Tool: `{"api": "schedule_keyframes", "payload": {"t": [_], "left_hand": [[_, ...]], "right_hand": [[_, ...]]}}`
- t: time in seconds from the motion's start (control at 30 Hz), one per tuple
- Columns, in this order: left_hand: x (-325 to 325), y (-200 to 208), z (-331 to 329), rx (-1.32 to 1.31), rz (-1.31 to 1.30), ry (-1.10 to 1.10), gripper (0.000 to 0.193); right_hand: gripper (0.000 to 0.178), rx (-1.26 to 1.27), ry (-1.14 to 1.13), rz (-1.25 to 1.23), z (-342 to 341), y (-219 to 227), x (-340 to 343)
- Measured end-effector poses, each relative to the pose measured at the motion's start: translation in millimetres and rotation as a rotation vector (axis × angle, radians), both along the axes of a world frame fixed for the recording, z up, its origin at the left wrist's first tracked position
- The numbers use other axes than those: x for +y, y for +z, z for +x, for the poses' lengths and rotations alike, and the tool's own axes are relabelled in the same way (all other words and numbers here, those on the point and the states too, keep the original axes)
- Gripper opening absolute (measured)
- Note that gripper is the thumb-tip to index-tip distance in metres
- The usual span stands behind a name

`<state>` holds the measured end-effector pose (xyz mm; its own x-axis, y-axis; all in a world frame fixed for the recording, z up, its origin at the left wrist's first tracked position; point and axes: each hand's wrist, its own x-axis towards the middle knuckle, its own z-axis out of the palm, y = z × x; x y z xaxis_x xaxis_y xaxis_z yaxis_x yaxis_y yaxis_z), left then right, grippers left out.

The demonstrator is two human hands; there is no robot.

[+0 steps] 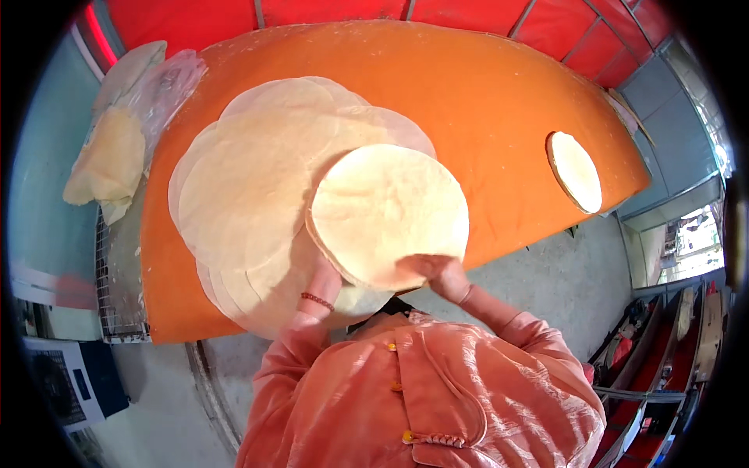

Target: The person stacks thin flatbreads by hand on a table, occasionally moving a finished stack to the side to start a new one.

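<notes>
A stack of thin, pale round flatbreads [390, 207] is held up in front of me, over the near edge of the orange table. My left hand [326, 279] grips its lower left edge, its fingers hidden beneath the stack. At the lower right edge, my right hand [441, 274] pinches the stack, with part of the hand lying over the top face. Under and to the left of the stack, several larger thin round sheets [242, 187] overlap in a fan on the table.
Another small pile of round flatbreads [576, 171] lies near the right end of the orange table [499, 101]. At the far left are a folded sheet [109, 156] and a clear plastic bag [173, 86]. Shelving [655, 390] stands at the lower right, a boxed appliance [74, 382] at the lower left.
</notes>
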<state>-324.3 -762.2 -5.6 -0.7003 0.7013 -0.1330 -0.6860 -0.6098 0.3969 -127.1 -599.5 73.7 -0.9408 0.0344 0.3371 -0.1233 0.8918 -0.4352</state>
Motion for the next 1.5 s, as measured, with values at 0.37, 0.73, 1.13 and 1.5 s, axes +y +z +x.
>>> {"api": "schedule_keyframes", "payload": {"t": [0.37,0.73,1.13,1.5], "left_hand": [[-11,32,58,-0.215,0.004,-0.106,0.062],[159,109,75,0.042,0.030,-0.082,0.073],[304,10,155,0.079,0.182,-0.148,0.083],[306,-6,159,-0.229,-0.355,-0.013,0.041]], "right_hand": [[0.023,0.083,-0.049,0.057,19,99,13],[0.027,0.396,0.240,0.079,78,178,153],[0.025,0.280,0.021,0.344,102,-19,333],[0.032,0.173,0.046,0.013,127,-23,354]]}}
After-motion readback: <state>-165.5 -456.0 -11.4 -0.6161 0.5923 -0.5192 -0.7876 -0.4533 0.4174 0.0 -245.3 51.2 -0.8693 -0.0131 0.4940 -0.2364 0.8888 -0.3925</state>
